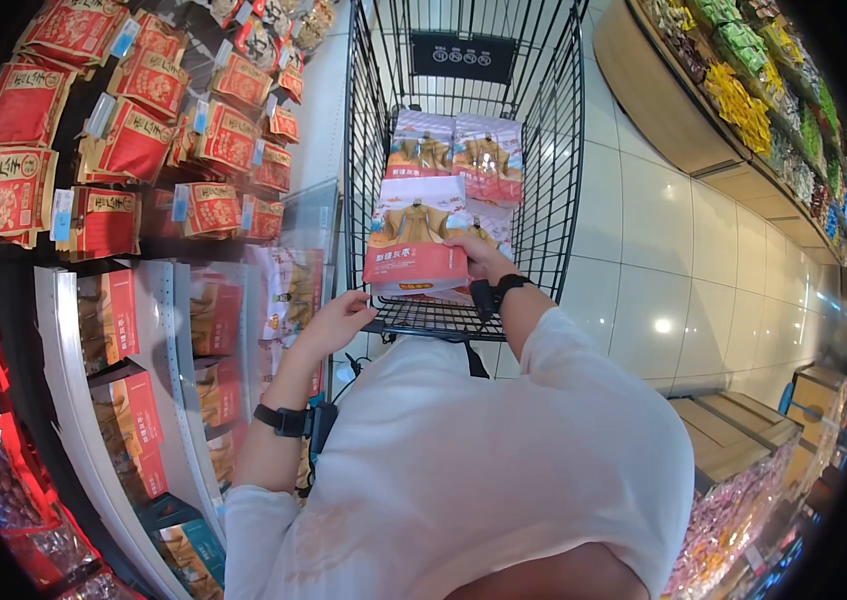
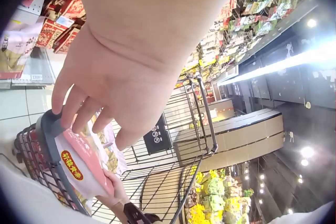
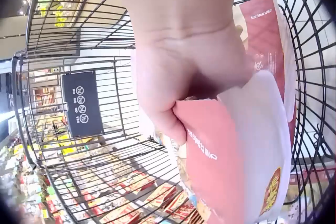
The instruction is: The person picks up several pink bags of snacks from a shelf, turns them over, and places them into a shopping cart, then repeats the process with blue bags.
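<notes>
My right hand [image 1: 478, 258] grips a pink-and-white bag of dried jujubes [image 1: 413, 225] by its right edge, inside the black wire shopping cart [image 1: 463, 55]. In the right wrist view, the thumb side of that hand [image 3: 173, 77] lies along the bag's pink edge [image 3: 215, 155]; some fingers are hidden behind it. Several matching bags [image 1: 488, 150] lie in the cart beneath and beyond this one. My left hand [image 1: 341, 320] is at the left end of the cart handle [image 1: 423, 331]. In the left wrist view its relaxed fingers hang over the grey handle end [image 2: 51, 124].
Left of the cart, shelves [image 1: 168, 350] hold more jujube bags [image 1: 133, 430], with red snack packs [image 1: 18, 105] hanging above. On the right, beyond the tiled floor [image 1: 643, 290], a curved wooden display [image 1: 668, 85] carries bright packets. Brown boxes [image 1: 733, 430] stand at the lower right.
</notes>
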The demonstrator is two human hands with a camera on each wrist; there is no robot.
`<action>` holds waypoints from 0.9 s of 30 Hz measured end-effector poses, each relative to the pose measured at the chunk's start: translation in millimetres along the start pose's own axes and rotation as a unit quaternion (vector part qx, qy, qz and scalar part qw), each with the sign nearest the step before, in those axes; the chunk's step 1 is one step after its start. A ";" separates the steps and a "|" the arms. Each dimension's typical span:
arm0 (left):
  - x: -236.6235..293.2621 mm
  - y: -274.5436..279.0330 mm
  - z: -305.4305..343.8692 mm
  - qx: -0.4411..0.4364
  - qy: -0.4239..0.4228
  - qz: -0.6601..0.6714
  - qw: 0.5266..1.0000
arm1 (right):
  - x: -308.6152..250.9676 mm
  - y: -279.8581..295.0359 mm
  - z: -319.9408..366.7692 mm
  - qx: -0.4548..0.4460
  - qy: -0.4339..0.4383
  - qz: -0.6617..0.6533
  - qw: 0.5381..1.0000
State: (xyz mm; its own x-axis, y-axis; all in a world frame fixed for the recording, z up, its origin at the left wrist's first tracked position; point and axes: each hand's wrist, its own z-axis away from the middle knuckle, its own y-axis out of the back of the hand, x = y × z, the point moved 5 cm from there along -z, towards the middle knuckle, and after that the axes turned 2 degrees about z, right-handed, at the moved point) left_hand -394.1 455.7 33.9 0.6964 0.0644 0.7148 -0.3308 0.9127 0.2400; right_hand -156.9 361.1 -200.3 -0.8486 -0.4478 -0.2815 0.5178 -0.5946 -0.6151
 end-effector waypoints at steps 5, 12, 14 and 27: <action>-16.4 -0.9 -0.2 0.001 0.032 -0.026 0.999 | 10.9 6.8 -29.2 0.035 -0.001 0.011 0.999; -38.1 -0.6 -5.3 0.010 0.059 -0.052 0.997 | 33.7 4.2 -44.2 0.047 0.058 -0.058 0.995; -33.3 0.4 -1.2 0.027 0.049 -0.052 0.997 | 39.9 12.3 -54.3 0.058 0.069 -0.070 0.994; -36.8 0.4 3.0 -0.023 0.015 -0.183 0.983 | 92.6 67.6 -108.0 0.158 0.125 -0.127 0.971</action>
State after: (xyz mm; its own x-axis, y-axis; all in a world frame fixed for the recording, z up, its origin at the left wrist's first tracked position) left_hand -421.7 452.5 9.6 0.7823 -0.2610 0.5656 -0.0253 0.8939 0.4475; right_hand -212.2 351.5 -347.5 -0.9324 -0.1078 -0.3450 0.2627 -0.8578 -0.4419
